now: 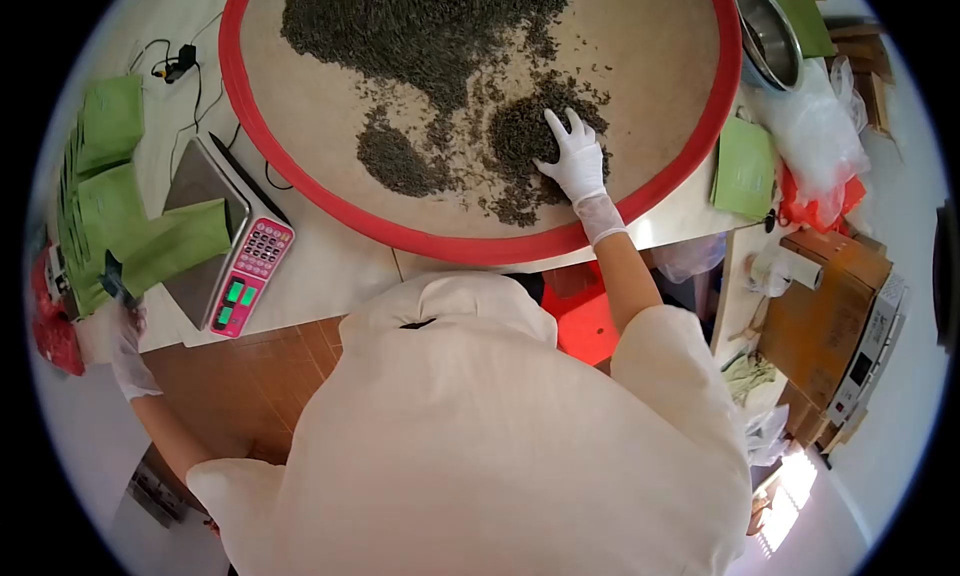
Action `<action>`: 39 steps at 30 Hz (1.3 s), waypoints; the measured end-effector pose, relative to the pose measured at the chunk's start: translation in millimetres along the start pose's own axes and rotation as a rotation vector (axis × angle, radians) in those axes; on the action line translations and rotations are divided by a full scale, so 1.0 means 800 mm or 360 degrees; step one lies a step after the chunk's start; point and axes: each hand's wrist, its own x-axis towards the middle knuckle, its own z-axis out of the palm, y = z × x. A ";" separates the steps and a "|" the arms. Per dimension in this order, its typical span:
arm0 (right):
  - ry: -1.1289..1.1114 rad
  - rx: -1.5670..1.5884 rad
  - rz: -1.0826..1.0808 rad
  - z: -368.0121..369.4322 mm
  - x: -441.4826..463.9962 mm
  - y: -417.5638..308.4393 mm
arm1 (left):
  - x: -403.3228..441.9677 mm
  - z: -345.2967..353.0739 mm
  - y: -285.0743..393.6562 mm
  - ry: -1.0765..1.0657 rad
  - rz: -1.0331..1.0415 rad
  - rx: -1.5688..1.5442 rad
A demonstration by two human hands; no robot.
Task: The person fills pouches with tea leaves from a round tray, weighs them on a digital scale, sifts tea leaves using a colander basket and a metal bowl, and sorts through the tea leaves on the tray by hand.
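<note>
My right hand (575, 159), in a white glove, rests with spread fingers on a pile of dark dried leaves (520, 131). The leaves lie on a large round tray (665, 51) with a red rim. At the far left, my left hand (122, 326), also gloved, is by the lower edge of the green pouches (108, 221); its fingers are partly hidden, and what it holds is unclear. One green pouch (180, 241) extends over the metal plate of a scale (205, 191) with a pink keypad.
Black cables (180, 66) lie behind the scale. On the right are a metal bowl (768, 36), another green pouch (743, 168), clear plastic bags (815, 126) and a cardboard box (825, 311). A red stool (585, 326) is under the table edge.
</note>
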 end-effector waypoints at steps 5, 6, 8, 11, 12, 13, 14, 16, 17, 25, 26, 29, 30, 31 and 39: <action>0.0187 0.0399 0.0302 0.000 -0.012 -0.021 | -0.061 0.034 -0.028 0.0222 0.0681 -0.0077; 0.0184 0.0403 0.0303 0.007 -0.012 -0.018 | -0.086 0.038 -0.023 0.0478 0.0789 0.0114; 0.0434 0.0796 0.0317 0.012 -0.010 0.001 | -0.155 0.066 -0.014 0.0782 0.0984 0.0401; 0.0178 0.2050 0.0737 -0.023 -0.007 0.008 | -0.325 0.157 0.039 0.0601 0.1396 0.0565; 0.0287 0.2057 0.0722 -0.027 -0.007 -0.002 | -0.338 0.168 0.043 0.0563 0.1491 0.0498; 0.0097 0.2355 0.0899 -0.048 -0.009 -0.001 | -0.352 0.179 0.047 0.0521 0.1585 0.0433; 0.0033 0.2513 0.0942 -0.066 -0.009 0.000 | -0.363 0.196 0.045 0.0430 0.1782 0.0275; -0.0048 0.2677 0.1000 -0.074 -0.014 -0.001 | -0.415 0.238 0.060 0.0324 0.1708 0.0318; -0.0134 0.2903 0.0956 -0.082 -0.009 0.004 | -0.435 0.263 0.060 0.0233 0.1653 0.0315; -0.0369 0.3581 0.0396 -0.214 -0.011 -0.064 | -0.542 0.475 0.091 -0.0359 0.1638 0.0903; -0.0267 0.3488 0.0295 -0.263 -0.014 -0.095 | -0.552 0.502 0.094 -0.0398 0.1737 0.0908; -0.0143 0.3215 0.0178 -0.298 -0.017 -0.129 | -0.549 0.586 0.101 -0.0259 0.2158 0.1253; -0.0061 0.2992 0.0112 -0.311 -0.019 -0.148 | -0.542 0.609 0.093 -0.0151 0.2259 0.1253; -0.0005 0.2918 0.0061 -0.315 -0.016 -0.161 | -0.544 0.622 0.089 -0.0234 0.2238 0.1286; 0.0044 0.1168 -0.0400 -0.257 -0.012 -0.175 | -0.548 0.622 0.076 -0.0357 0.2137 0.1220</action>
